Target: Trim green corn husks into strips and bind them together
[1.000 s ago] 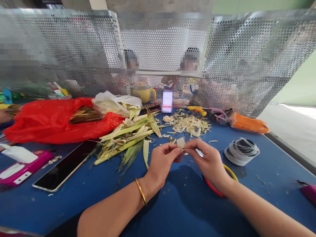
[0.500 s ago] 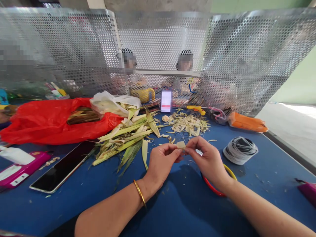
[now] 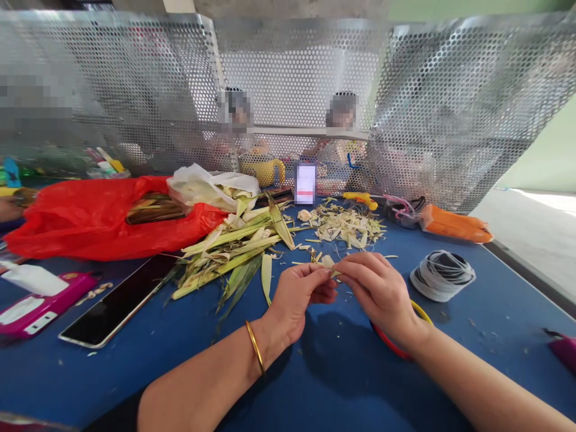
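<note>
My left hand (image 3: 299, 294) and my right hand (image 3: 378, 288) meet above the blue table (image 3: 189, 354), both pinching a small pale leaf piece (image 3: 328, 262) between thumb and fingers. A gold bangle sits on my left wrist. Just behind the hands lies a heap of green and pale leaf strips (image 3: 234, 246). A pile of pale trimmings (image 3: 344, 225) lies further back. Partly under my right hand rests a red and yellow ring (image 3: 396, 342).
A red plastic bag (image 3: 90, 219) and a white bag (image 3: 211, 189) lie at the back left. A phone (image 3: 114, 303) and a pink case (image 3: 36, 300) lie at left, a coil of thin wire (image 3: 441, 275) at right. Perforated metal screens (image 3: 450, 108) enclose the table; people sit behind.
The leaf piece has sunk lower between my fingertips and shows less. My right hand's fingers have curled over it. Both hands stay in the same spot.
</note>
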Motion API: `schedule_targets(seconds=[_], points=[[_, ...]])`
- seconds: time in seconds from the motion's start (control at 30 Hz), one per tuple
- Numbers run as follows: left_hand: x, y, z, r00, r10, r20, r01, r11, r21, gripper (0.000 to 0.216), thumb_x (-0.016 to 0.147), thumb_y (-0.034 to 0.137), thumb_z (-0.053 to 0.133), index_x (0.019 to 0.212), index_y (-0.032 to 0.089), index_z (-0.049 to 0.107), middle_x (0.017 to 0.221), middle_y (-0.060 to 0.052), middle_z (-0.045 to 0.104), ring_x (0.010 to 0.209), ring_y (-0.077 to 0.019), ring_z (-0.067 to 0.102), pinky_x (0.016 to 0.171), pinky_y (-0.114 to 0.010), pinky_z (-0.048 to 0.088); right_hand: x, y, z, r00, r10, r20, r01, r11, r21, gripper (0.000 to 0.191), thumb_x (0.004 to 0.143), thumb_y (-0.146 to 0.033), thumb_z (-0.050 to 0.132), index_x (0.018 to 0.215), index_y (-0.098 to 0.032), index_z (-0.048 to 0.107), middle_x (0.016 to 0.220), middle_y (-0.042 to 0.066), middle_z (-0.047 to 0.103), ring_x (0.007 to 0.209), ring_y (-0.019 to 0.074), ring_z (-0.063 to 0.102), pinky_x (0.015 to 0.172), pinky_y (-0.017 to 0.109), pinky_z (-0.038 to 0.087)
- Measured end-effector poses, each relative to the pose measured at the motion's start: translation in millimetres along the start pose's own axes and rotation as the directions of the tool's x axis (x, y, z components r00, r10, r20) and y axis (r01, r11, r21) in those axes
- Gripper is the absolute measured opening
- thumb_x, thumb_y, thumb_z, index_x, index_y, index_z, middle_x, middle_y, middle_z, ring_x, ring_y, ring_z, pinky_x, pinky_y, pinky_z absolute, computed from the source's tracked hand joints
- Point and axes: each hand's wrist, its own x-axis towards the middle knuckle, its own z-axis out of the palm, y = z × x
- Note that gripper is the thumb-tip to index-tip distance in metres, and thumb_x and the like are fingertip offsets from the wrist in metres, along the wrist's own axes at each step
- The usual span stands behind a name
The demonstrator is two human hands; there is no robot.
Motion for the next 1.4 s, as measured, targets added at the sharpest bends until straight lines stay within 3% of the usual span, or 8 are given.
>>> schedule_targets(seconds=[0.17,0.4,0.57,0.77,1.03,1.27,1.4], points=[[0,1,-1,1.000,-0.020,0.005,0.020,1.000,-0.011,0.021,0.063,0.029,0.076,0.067,0.012,0.065,0.060,-0.002,0.066,0.051,-0.0103,0.059,0.054,-0.022,0.048,0,0,0,1.000,0.008,-0.013,-0.008,1.000,0.002,0.021,0.091,-0.009,0.049,0.100,-0.023,0.064,0.090,0.006,0.065,0.084,0.0173,0.062,0.073,0.031,0.048],[0,0,-2,0.999,-0.026,0.039,0.027,0.999,-0.040,0.018,0.065,0.026,0.076,0.069,0.013,0.065,0.062,-0.001,0.065,0.053,-0.0098,0.059,0.055,-0.021,0.049,-1,1,7,0.973,0.232,0.008,-0.224,0.928,0.297,0.014,0.090,-0.014,0.053,0.089,-0.023,0.063,0.090,0.004,0.061,0.086,0.0179,0.060,0.076,0.030,0.049],[0,0,-2,0.999,-0.021,0.030,0.023,0.998,-0.063,0.015,0.065,0.023,0.075,0.070,0.013,0.065,0.059,-0.001,0.064,0.051,-0.0101,0.059,0.055,-0.022,0.049,-1,1,11,0.949,0.313,0.038,-0.300,0.860,0.413,0.010,0.088,-0.014,0.057,0.085,-0.023,0.062,0.087,0.003,0.059,0.086,0.0171,0.058,0.079,0.030,0.047],[1,0,-2,1.000,0.003,-0.002,-0.003,1.000,0.006,0.014,0.066,0.025,0.074,0.071,0.015,0.067,0.063,-0.001,0.066,0.055,-0.0109,0.060,0.055,-0.021,0.048,-4,0,13,0.925,0.368,0.098,-0.370,0.810,0.454,0.009,0.088,-0.015,0.057,0.083,-0.022,0.058,0.086,0.001,0.059,0.083,0.0157,0.057,0.076,0.028,0.045],[2,-1,-2,0.965,0.253,-0.072,-0.223,0.933,0.284,0.012,0.067,0.027,0.074,0.072,0.017,0.073,0.065,-0.001,0.069,0.061,-0.0124,0.063,0.060,-0.021,0.049,-2,-3,8,0.858,0.486,0.166,-0.506,0.746,0.434,0.008,0.088,-0.022,0.058,0.080,-0.021,0.059,0.078,0.000,0.065,0.075,0.0153,0.059,0.071,0.027,0.045],[0,-1,0,0.964,0.259,-0.063,-0.232,0.931,0.281,0.009,0.068,0.026,0.073,0.072,0.017,0.074,0.064,-0.002,0.071,0.060,-0.0135,0.064,0.061,-0.023,0.050,1,-7,8,0.811,0.566,0.147,-0.560,0.681,0.471,0.008,0.084,-0.026,0.061,0.080,-0.020,0.058,0.074,0.000,0.064,0.069,0.0149,0.059,0.065,0.027,0.047],[0,-1,1,0.970,0.238,-0.041,-0.219,0.940,0.261,0.010,0.067,0.025,0.074,0.073,0.017,0.075,0.066,-0.002,0.071,0.061,-0.0140,0.065,0.062,-0.024,0.051,-1,-6,10,0.817,0.564,0.121,-0.537,0.667,0.517,0.010,0.084,-0.026,0.061,0.083,-0.020,0.054,0.074,0.000,0.061,0.068,0.0143,0.059,0.064,0.027,0.048]])
